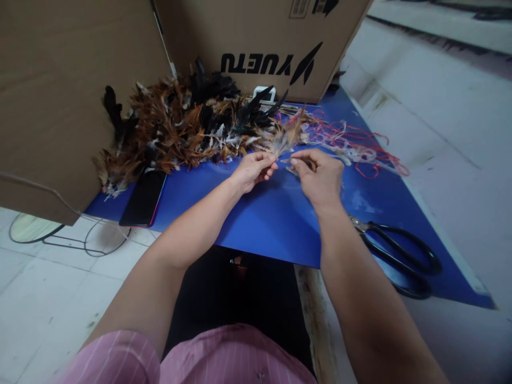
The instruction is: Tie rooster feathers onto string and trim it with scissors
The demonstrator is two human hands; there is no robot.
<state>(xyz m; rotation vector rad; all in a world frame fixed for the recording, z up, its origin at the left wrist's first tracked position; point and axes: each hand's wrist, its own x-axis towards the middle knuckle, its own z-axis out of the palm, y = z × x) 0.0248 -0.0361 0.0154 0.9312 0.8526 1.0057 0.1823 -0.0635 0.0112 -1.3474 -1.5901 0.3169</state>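
Observation:
My left hand (256, 169) is closed in a pinch on a pale grey-brown feather (282, 141), whose plume fans out upward from my fingertips. Close by on its right, my right hand (322, 173) is also closed, thumb against fingers. A thin tip pokes out of that pinch toward the left hand, too small to name. Just behind both hands spreads a heap of brown, black and white feathers (176, 128). Tangled red and white strings (360, 144) lie beyond the right hand. Black-handled scissors (400, 250) rest beside my right forearm, blades partly hidden by it.
A phone (144, 200) lies at the left edge of the blue tabletop (256, 224). Large cardboard boxes (256, 32) stand behind and to the left. A small white-framed device (264, 94) leans near the box. A cable (36, 184) hangs at the left.

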